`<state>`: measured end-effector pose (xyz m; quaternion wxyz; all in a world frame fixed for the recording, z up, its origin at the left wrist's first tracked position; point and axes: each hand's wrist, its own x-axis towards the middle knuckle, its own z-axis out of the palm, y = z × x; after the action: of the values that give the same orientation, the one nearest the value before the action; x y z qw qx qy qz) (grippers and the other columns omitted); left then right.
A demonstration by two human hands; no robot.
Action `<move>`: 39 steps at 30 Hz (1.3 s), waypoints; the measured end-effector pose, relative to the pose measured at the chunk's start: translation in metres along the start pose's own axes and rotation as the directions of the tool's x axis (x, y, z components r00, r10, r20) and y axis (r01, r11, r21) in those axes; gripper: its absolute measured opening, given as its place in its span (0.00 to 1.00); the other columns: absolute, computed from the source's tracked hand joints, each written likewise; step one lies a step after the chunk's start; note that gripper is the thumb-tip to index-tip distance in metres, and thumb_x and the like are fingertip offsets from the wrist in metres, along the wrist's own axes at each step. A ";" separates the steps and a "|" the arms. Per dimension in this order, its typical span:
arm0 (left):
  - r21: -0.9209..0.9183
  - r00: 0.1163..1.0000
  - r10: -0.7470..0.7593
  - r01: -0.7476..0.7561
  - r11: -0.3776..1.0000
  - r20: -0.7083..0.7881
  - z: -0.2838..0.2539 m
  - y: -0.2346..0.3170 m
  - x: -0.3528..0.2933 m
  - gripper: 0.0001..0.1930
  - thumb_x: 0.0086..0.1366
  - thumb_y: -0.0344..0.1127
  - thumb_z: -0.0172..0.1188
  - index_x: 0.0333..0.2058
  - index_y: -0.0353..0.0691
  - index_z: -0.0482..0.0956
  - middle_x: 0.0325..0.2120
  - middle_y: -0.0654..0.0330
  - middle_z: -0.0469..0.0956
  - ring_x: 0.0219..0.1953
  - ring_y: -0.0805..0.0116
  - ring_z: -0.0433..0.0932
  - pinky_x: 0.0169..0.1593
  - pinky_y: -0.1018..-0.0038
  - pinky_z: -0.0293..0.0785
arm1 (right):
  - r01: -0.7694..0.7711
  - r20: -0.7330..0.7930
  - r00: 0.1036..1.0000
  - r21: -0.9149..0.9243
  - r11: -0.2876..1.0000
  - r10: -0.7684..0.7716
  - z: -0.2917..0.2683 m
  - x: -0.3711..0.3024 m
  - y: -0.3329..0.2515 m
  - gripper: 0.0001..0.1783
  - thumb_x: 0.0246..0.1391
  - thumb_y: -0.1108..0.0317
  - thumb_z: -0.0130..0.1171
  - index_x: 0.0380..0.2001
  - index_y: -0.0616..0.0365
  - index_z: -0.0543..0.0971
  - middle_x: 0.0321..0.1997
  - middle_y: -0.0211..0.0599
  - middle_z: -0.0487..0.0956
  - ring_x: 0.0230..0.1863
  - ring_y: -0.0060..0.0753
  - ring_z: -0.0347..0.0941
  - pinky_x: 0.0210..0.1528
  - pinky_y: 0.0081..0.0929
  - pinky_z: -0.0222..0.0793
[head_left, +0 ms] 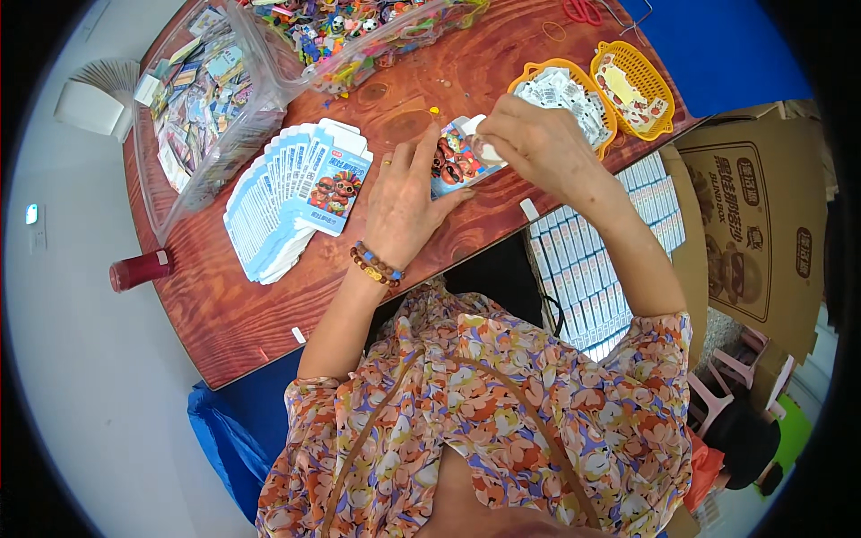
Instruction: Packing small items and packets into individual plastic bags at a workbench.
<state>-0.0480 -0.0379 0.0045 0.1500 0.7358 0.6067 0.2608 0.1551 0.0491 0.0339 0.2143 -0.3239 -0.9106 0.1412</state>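
Note:
A small blue-and-white printed box (pixel 446 170) lies on the table in front of me, with cartoon figures on its face. My left hand (pixel 399 202) grips it from its left side, fingers along the far edge and thumb at the near corner. At its right end my right hand (pixel 543 148) is closed in a pinch on a small, pale, see-through piece that I cannot make out. To the left lies a fanned stack of flat box blanks (pixel 265 202), its front blank (pixel 334 186) showing the same figures.
Clear plastic bins hold flat packets (pixel 202 76) and colourful small toys (pixel 350 36). At the right edge stand an orange basket (pixel 613 143) of white packets and a yellow basket (pixel 665 103). Below are rows of small boxes (pixel 592 269) beside a cardboard carton (pixel 762 224). A red container (pixel 139 271) is left.

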 end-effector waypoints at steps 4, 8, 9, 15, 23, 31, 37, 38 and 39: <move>-0.041 1.000 0.016 -0.017 0.999 -0.025 0.007 0.002 0.003 0.45 0.49 0.43 0.76 0.63 0.36 0.64 0.46 0.47 0.74 0.45 0.47 0.75 0.46 0.58 0.76 | -0.007 -0.046 0.999 0.167 0.986 0.015 0.013 0.002 0.003 0.10 0.57 0.71 0.59 0.42 0.58 0.81 0.34 0.36 0.79 0.31 0.37 0.79 0.31 0.32 0.72; -0.079 0.998 -0.029 0.024 0.997 -0.060 0.015 -0.010 0.000 0.47 0.48 0.44 0.76 0.63 0.32 0.63 0.45 0.44 0.73 0.45 0.45 0.75 0.47 0.58 0.75 | -0.366 0.077 0.914 0.583 0.726 0.398 -0.024 0.004 0.001 0.14 0.62 0.70 0.58 0.50 0.59 0.80 0.37 0.32 0.82 0.30 0.22 0.79 0.29 0.23 0.71; -0.083 0.998 -0.023 0.018 0.996 -0.066 0.017 -0.009 0.001 0.47 0.48 0.44 0.77 0.63 0.31 0.63 0.44 0.44 0.73 0.45 0.44 0.75 0.47 0.58 0.75 | -0.419 0.086 0.871 0.644 0.640 0.484 -0.035 -0.003 0.005 0.15 0.63 0.70 0.57 0.51 0.60 0.80 0.37 0.31 0.82 0.29 0.18 0.78 0.28 0.20 0.70; -0.348 0.987 -0.126 0.083 0.934 -0.102 0.022 -0.005 0.006 0.44 0.49 0.43 0.77 0.60 0.31 0.65 0.47 0.44 0.74 0.49 0.47 0.76 0.50 0.59 0.74 | -0.521 0.015 0.848 0.209 0.828 0.530 -0.042 -0.043 0.060 0.10 0.59 0.67 0.61 0.42 0.59 0.82 0.34 0.33 0.82 0.31 0.24 0.78 0.31 0.22 0.72; -0.550 0.952 -0.306 0.265 0.792 0.018 0.038 0.001 0.003 0.42 0.48 0.43 0.78 0.57 0.29 0.68 0.50 0.45 0.76 0.53 0.53 0.77 0.56 0.63 0.73 | -0.356 0.076 0.923 -0.192 0.914 0.376 -0.011 -0.043 0.070 0.12 0.52 0.65 0.64 0.38 0.59 0.82 0.36 0.42 0.83 0.37 0.47 0.79 0.41 0.39 0.75; -0.391 0.970 -0.240 0.206 0.897 -0.039 0.035 0.004 0.000 0.42 0.48 0.43 0.78 0.58 0.29 0.68 0.51 0.44 0.75 0.53 0.51 0.77 0.54 0.62 0.74 | -0.508 0.141 0.860 0.160 0.846 0.490 -0.024 -0.044 0.077 0.08 0.55 0.71 0.60 0.37 0.62 0.82 0.29 0.37 0.81 0.28 0.32 0.77 0.34 0.28 0.73; -0.113 0.996 -0.023 0.013 0.993 -0.086 0.035 0.012 0.003 0.43 0.46 0.43 0.78 0.58 0.32 0.66 0.46 0.46 0.74 0.47 0.47 0.76 0.48 0.58 0.76 | -0.618 0.300 0.699 0.710 0.337 0.649 -0.048 -0.049 0.081 0.06 0.59 0.69 0.62 0.36 0.59 0.82 0.26 0.24 0.78 0.21 0.12 0.70 0.23 0.10 0.63; -0.114 0.996 -0.025 0.015 0.993 -0.089 0.035 0.013 0.004 0.43 0.46 0.43 0.78 0.58 0.32 0.66 0.46 0.46 0.74 0.47 0.47 0.76 0.48 0.58 0.76 | -0.618 0.301 0.701 0.709 0.340 0.647 -0.049 -0.048 0.078 0.06 0.59 0.69 0.62 0.36 0.59 0.82 0.26 0.24 0.78 0.21 0.12 0.70 0.23 0.10 0.63; -0.067 0.996 -0.007 0.001 0.998 -0.090 0.035 0.015 0.005 0.43 0.46 0.42 0.78 0.58 0.33 0.66 0.46 0.47 0.74 0.47 0.47 0.76 0.47 0.58 0.76 | -0.586 0.322 0.708 0.765 0.267 0.629 -0.049 -0.047 0.074 0.06 0.59 0.69 0.62 0.36 0.59 0.82 0.26 0.23 0.77 0.21 0.12 0.70 0.22 0.10 0.61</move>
<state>-0.0154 -0.0334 -0.0148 0.1478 0.7166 0.6052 0.3137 0.2509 0.0798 0.0330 0.2895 -0.5079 -0.5298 0.6145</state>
